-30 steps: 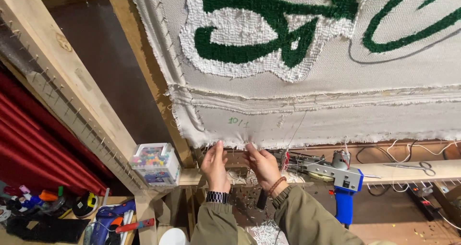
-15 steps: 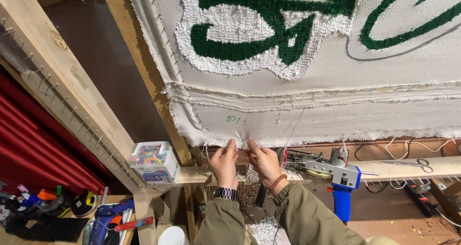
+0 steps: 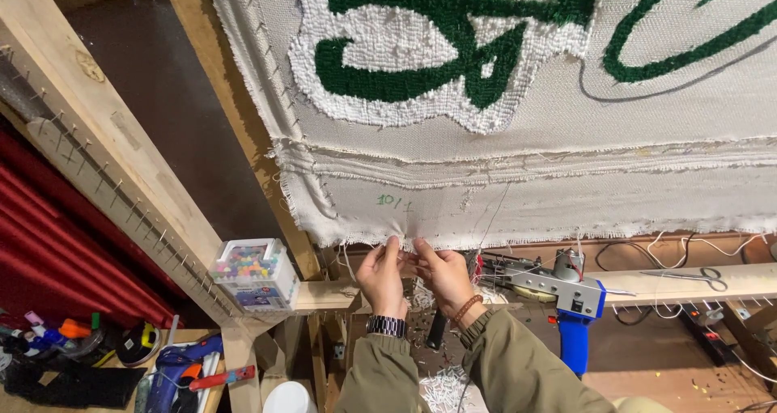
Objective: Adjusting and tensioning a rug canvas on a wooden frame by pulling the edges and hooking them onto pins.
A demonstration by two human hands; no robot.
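A cream backing cloth (image 3: 526, 186) with green and white tufted pile (image 3: 421, 49) is stretched on a wooden frame (image 3: 251, 138). My left hand (image 3: 382, 274) and my right hand (image 3: 439, 271) reach up side by side to its frayed bottom edge (image 3: 405, 239). The fingertips of both hands pinch the cloth edge or loose threads there; which of the two I cannot tell. My left wrist wears a watch and my right wrist a bead bracelet. Both sleeves are olive.
A blue and silver tufting gun (image 3: 566, 300) lies on the wooden ledge right of my hands, with scissors (image 3: 700, 275) farther right. A clear box of coloured markers (image 3: 251, 271) sits to the left. Tools lie on a low shelf (image 3: 121, 356) at bottom left. A nail-studded beam (image 3: 97, 138) slants at left.
Both hands have risen from the ledge to the cloth's frayed bottom edge and closed their fingertips on it. The view has tilted slightly.
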